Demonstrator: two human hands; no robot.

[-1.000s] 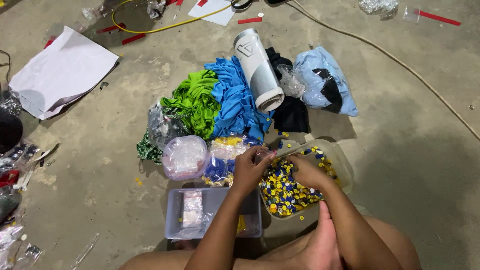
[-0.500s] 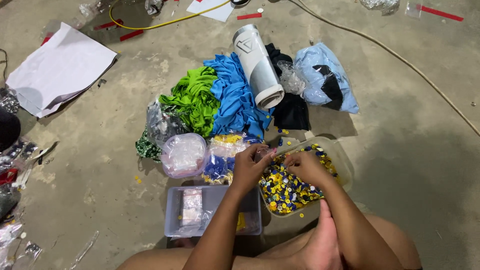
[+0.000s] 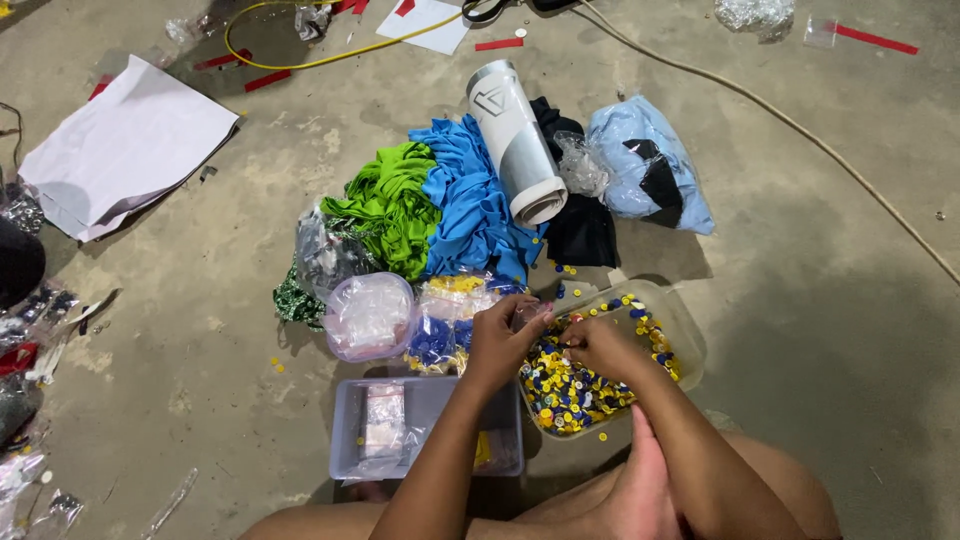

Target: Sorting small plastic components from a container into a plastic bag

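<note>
At your far left a sheet of white paper [image 3: 125,145] lies on the concrete floor. Nearer, a grey plastic box [image 3: 425,435] sits beside your knees, with a round clear bag [image 3: 368,315] just above it. Your left hand [image 3: 500,340] pinches a small clear packet [image 3: 528,315] over the clear tray [image 3: 690,345], which is heaped with tiny yellow, blue and white buttons [image 3: 575,390]. Your right hand [image 3: 598,345] has its fingers curled tight on something too small to tell, touching the heap

Both forearms reach forward, left hand [image 3: 503,340] and right hand [image 3: 598,346] close together, fingers curled.
</note>
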